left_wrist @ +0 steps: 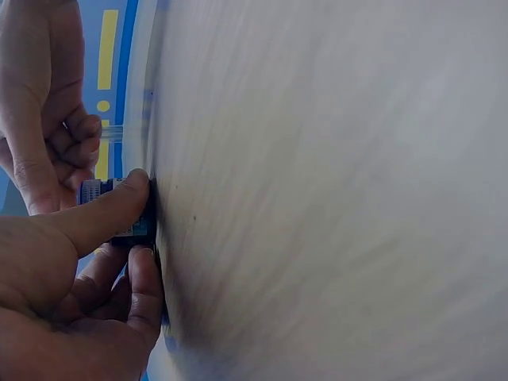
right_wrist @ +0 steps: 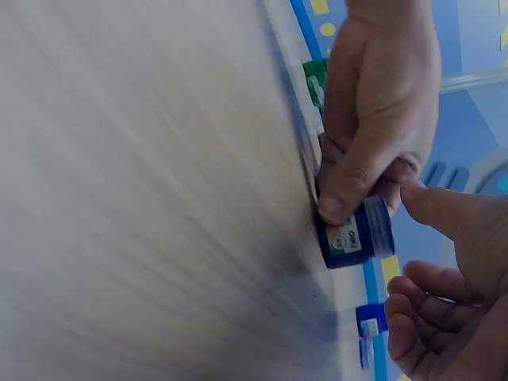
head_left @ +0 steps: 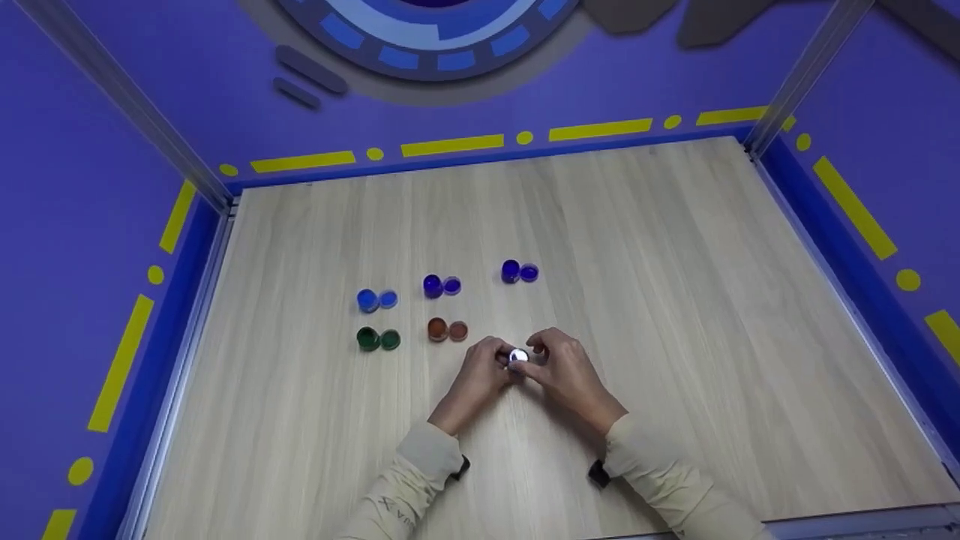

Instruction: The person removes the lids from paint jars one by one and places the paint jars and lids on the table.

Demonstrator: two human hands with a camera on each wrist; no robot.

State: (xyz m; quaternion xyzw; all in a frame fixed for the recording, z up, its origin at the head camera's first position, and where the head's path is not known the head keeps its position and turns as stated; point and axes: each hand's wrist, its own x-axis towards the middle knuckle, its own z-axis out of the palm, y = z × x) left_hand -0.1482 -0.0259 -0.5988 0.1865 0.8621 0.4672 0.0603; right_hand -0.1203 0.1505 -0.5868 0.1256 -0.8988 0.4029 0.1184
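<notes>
A small dark blue paint jar (right_wrist: 346, 243) with a ribbed lid (right_wrist: 381, 227) stands on the table; its top (head_left: 517, 355) shines white in the head view. My left hand (head_left: 478, 375) grips the jar low on its side, thumb across the label, as the left wrist view also shows. The right hand (head_left: 568, 371) hovers just beside the lid. In the right wrist view its thumb (right_wrist: 432, 208) and bent fingers (right_wrist: 425, 313) stand apart, with a gap between them and the jar.
Beyond my hands stand several small paint jars, each with its lid beside it: light blue (head_left: 367, 300), violet-blue (head_left: 433, 286), another violet-blue (head_left: 511, 271), green (head_left: 367, 338) and brown (head_left: 437, 328). Blue-purple walls (head_left: 172, 90) enclose the wooden table (head_left: 675, 300) at the back and sides.
</notes>
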